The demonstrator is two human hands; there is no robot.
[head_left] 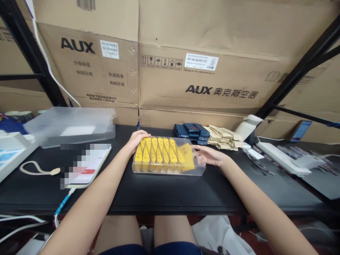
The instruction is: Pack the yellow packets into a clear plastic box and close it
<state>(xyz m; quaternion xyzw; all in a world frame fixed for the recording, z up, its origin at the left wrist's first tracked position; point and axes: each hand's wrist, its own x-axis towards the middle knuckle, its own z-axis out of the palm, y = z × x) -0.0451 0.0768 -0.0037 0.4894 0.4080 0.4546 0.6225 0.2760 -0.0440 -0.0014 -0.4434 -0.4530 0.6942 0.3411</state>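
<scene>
A clear plastic box (170, 171) lies on the black desk in front of me. Inside it stands a row of yellow packets (154, 152), and the one at the right end (187, 157) leans over. My left hand (138, 139) grips the box's back left corner, with its fingers along the rim. At the box's right end, my right hand (211, 156) holds the wall, its fingertips close to the leaning packet. The fingers of that hand are partly hidden by the plastic.
Dark blue packets (191, 131) and beige packets (223, 136) are stacked behind the box. A white bottle (248, 127) lies tilted nearby. To the left are a phone (91, 164) on a cable and a larger translucent box (74, 124). A power strip (283, 159) lies right. Cardboard stands behind.
</scene>
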